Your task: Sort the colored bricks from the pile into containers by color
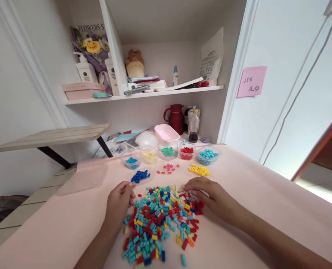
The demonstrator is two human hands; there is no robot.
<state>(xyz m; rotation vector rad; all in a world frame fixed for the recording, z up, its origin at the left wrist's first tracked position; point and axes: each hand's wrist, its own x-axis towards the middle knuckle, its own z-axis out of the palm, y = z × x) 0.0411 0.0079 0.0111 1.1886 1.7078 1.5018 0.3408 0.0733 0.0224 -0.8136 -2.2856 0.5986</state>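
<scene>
A loose heap of small toy building bricks (157, 220) in turquoise, red, yellow, blue, green, white and orange covers the pink table cover in front of me. At the heap's left edge is my left hand (120, 198), its fingers curled in and thumb and forefinger together; whatever they may hold is too small to make out. My right hand (206, 190) reaches over the upper right edge of the heap. Its fingers are stretched forward, with the thumb apart from them and the tips down by pale bricks. A small pile of dark blue bricks (140, 176) lies just beyond my left hand.
Clear tubs hold sorted turquoise (207, 155), red (186, 152), green (168, 151), pale yellow (150, 157) and blue bricks (131, 161). Pink bricks (169, 168) and yellow bricks (199, 170) lie nearer. Behind stand a pink basin (167, 133), a red jug (176, 118) and a bottle (194, 127).
</scene>
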